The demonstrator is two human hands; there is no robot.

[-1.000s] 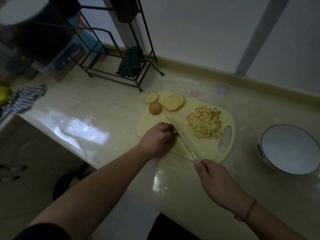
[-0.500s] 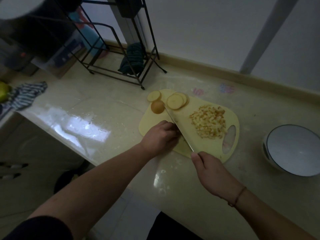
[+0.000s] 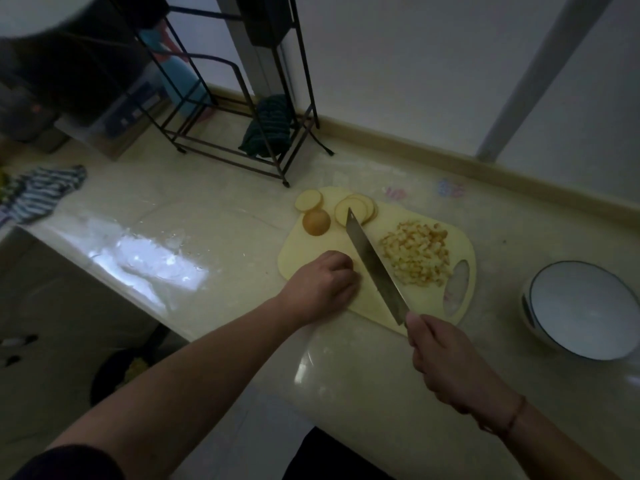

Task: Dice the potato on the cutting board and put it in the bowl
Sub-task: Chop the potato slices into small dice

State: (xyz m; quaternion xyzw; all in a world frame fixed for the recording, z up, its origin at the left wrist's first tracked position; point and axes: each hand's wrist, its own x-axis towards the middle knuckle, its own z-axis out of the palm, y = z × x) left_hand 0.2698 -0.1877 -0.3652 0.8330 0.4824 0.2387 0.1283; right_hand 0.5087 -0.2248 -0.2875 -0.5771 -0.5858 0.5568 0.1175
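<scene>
Right hand: fingers wrapped round the steel knife
Left hand: fingers curled on the pale yellow plastic cutting board, contents hidden
Diced potato pile: beside blade

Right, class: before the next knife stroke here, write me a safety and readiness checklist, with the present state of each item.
1. Right hand grips the knife handle: ok.
2. Left hand fingers curled, beside the blade: ok.
3. Piece under the left hand held steady: cannot tell, hidden.
4. Diced potato piled clear of the blade: ok.
5. Cutting board fully on the counter: not ok, its near edge sits at the counter's edge.
6. Bowl empty and ready: ok.
</scene>
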